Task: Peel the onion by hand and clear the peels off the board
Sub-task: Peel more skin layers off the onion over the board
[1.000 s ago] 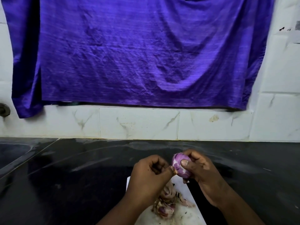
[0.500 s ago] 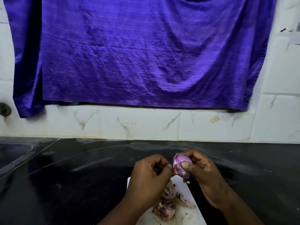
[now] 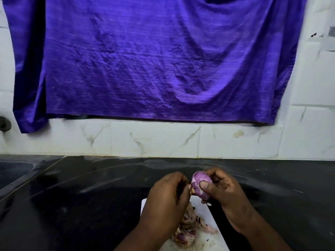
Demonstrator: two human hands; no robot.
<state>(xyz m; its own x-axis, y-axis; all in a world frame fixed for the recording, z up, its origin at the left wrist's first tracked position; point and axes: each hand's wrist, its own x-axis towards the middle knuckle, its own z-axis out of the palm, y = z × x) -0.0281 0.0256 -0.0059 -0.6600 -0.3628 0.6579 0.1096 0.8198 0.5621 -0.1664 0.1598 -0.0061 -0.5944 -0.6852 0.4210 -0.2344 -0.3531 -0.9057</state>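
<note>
1. Right hand: lower centre of the frame, just right of the midline. I read its fingers as curled round the onion, with the thumb pressed flat on the near face. It is clamped on the onion.

2. Onion: held in the air above the far end of the board, apart from it. Most of the visible surface is bare purple flesh with pale streaks.

3. Left hand: immediately left of the onion, seen from the back, fingers curled inward. Its fingertips meet the onion's lower left edge, where a small tan scrap of skin shows. I read this as a pinch on the onion at that edge.

4. Board: white, at the bottom centre, lying on the dark worktop and partly covered by both forearms.

5. Peels: a loose pile on the board, below the left hand.

6. Background: a purple cloth hangs over the white tiled wall across the upper frame.
</note>
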